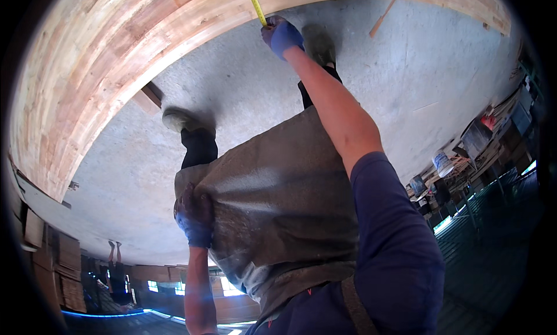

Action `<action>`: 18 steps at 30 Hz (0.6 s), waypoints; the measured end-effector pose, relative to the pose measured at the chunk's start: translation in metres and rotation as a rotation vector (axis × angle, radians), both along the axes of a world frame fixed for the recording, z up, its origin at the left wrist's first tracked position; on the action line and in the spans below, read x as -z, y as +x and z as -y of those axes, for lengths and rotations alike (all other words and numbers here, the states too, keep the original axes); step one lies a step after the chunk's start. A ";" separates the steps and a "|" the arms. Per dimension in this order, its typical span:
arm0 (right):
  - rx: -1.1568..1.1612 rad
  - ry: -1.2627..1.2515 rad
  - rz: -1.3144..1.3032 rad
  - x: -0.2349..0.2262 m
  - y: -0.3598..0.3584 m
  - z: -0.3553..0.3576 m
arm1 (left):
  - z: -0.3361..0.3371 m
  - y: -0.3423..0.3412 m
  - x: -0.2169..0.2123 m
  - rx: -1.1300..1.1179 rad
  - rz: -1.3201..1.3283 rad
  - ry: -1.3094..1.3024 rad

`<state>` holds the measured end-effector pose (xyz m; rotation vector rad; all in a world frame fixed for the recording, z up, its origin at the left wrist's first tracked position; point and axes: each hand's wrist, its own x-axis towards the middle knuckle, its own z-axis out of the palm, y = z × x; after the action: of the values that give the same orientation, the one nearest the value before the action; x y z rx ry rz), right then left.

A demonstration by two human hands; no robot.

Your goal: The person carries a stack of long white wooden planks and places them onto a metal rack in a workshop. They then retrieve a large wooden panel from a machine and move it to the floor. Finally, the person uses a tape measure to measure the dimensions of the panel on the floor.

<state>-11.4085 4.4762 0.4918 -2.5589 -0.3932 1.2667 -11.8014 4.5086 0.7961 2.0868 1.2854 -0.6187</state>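
My right hand point(281, 35), in a blue and dark work glove, is closed at the near edge of a large wooden panel point(98, 80). From its fingers a yellow tape measure blade point(255, 5) runs out over the panel and leaves the view at the top. Whether a case is inside the hand is hidden. Down at my left side, my left hand point(195, 216), in a similar glove, grips the edge of my grey-brown apron point(284, 184). Folds in the cloth spread from its fingers.
Below lies a grey concrete floor point(243, 74), with a short wood block point(148, 98) by the panel and a thin wood strip point(384, 17) farther right. Boards are stacked point(68, 265) at lower left, near another person point(118, 277). Assorted items point(444, 164) stand at the right.
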 end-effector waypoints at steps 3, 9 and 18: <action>-0.008 0.005 -0.002 -0.006 0.001 -0.005 | 0.001 0.003 0.000 -0.016 -0.034 -0.011; 0.016 0.034 -0.014 -0.003 0.000 0.000 | 0.001 0.001 0.003 0.002 -0.011 -0.015; 0.004 0.089 0.011 -0.008 0.001 0.000 | 0.001 0.009 0.002 0.008 -0.008 -0.016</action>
<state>-11.4079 4.4767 0.5000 -2.4925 -0.4361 1.2059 -11.7928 4.5077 0.7937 2.0795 1.2728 -0.6399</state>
